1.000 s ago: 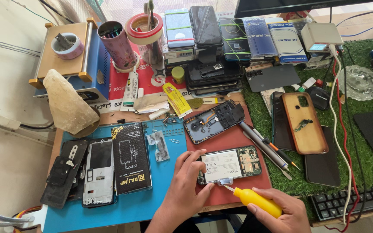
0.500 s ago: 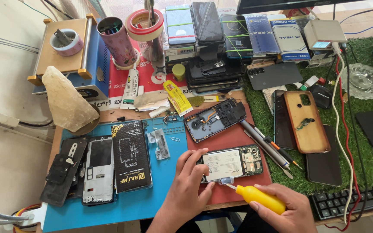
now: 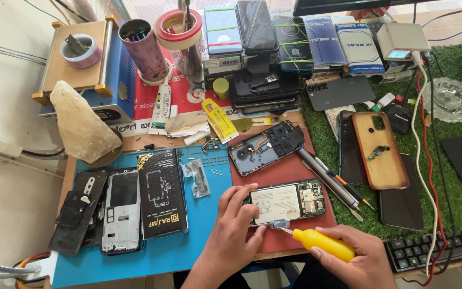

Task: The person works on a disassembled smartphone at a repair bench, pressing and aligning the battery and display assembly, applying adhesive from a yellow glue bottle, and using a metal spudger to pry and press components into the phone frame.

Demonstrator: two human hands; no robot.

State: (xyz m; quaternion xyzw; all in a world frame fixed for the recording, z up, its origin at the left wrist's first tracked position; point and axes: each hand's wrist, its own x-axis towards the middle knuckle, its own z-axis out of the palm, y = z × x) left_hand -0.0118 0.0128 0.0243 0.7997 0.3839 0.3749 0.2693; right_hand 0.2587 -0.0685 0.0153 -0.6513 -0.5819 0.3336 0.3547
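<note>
2 hands at lower centre — left hand (image 3: 236, 222) curled, steadying the opened phone (image 3: 287, 202); right hand (image 3: 356, 254) clamped on the yellow bottle (image 3: 322, 243).

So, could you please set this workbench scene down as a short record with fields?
setting: cluttered repair bench, blue mat beside a red mat
left hand: left hand steadies the opened phone at its left edge
right hand: right hand grips a yellow-handled screwdriver, tip at the phone's lower edge
nearby: dark back cover behind the phone, spare tools to its right
left side: stripped phone frames
far edge: stacked phones
</note>
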